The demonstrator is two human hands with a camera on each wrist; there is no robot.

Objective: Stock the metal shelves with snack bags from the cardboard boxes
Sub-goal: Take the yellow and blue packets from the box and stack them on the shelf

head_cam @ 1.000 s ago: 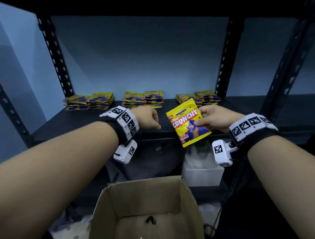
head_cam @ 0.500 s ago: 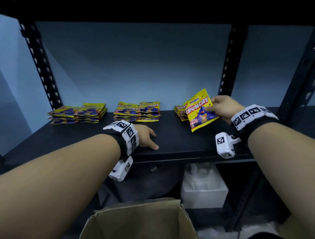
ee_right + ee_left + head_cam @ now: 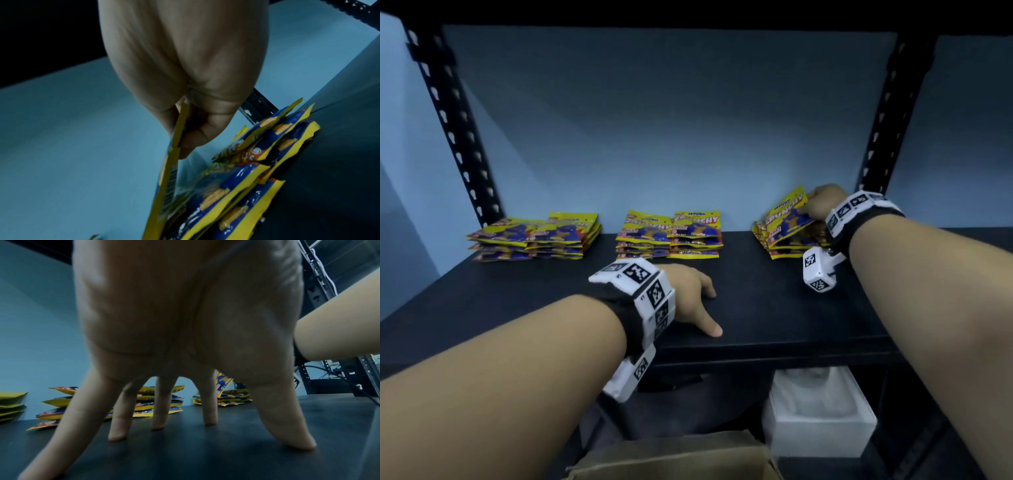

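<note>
At the very bottom of the head view, nearest the person, the brown cardboard box [image 3: 671, 455] shows only its top flap, and just beyond it, under the shelf, sits a white foam box [image 3: 822, 421]. Above these the black metal shelf [image 3: 774, 308] runs across the view, and the left hand [image 3: 688, 294] is planted on its front part, fingers [image 3: 121, 426] straight and spread with their tips on the surface, holding nothing. Further in and to the right, the right hand [image 3: 820, 202] pinches the top edge of a yellow and blue foil snack bag [image 3: 787, 216] between thumb and curled fingers [image 3: 197, 134]. The bag hangs tilted, its long axis running down and to the left from the pinch, its lower end touching or nearly touching the right-hand stack of matching snack bags [image 3: 784, 245] by the rear black upright post [image 3: 883, 113]. That is the relation the next move likely turns on: the stack lies directly under the held bag, so lowering the pinched end should lay it flat on top. The right hand alone is within reach; the left is well apart. Furthest back along the wall lie the middle stack [image 3: 671, 236] and the left stack [image 3: 534, 240].
</note>
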